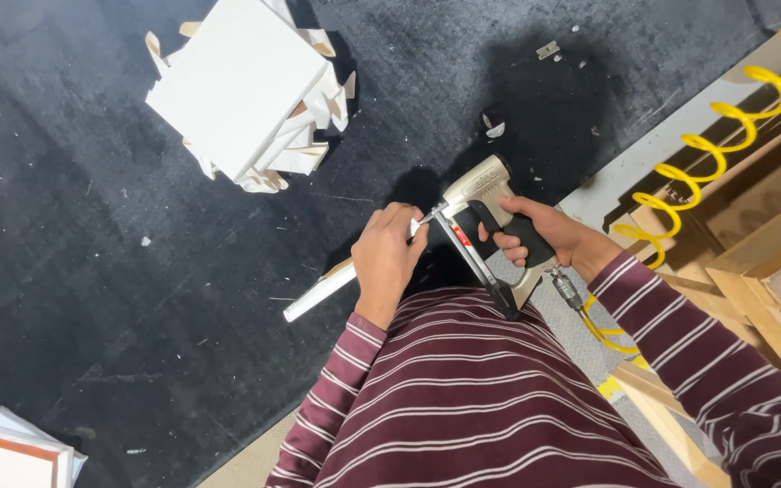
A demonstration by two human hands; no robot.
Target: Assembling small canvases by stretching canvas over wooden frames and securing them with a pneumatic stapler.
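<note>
A: Black desk surface, dusty, with pale specks. What does the right hand hold?

B: Closed around the dark grip of a stapler, beige body, nose pointing up-left. A metal fitting at the grip's base joins a coiled yellow hose that runs off to the upper right.

A: Left hand?

B: Curled over one end of a white frame, held edge-on. Fingers are wrapped on top, close to the stapler nose. The frame's far end sticks out to the lower left, low over the desk; whether it touches, I cannot tell.

A: Stapler against the frame?

B: The nose sits right at the fingertips of the left hand. Contact with the frame is hidden by the hand.

A: Surroundings?

B: A stack of white canvases lies at the top, well apart from the hands, with folded cloth corners showing. More canvases, with wooden backs, sit at the lower left edge. Wooden frames stand at the right, beside the hose. Striped maroon sleeves cover both arms.
</note>
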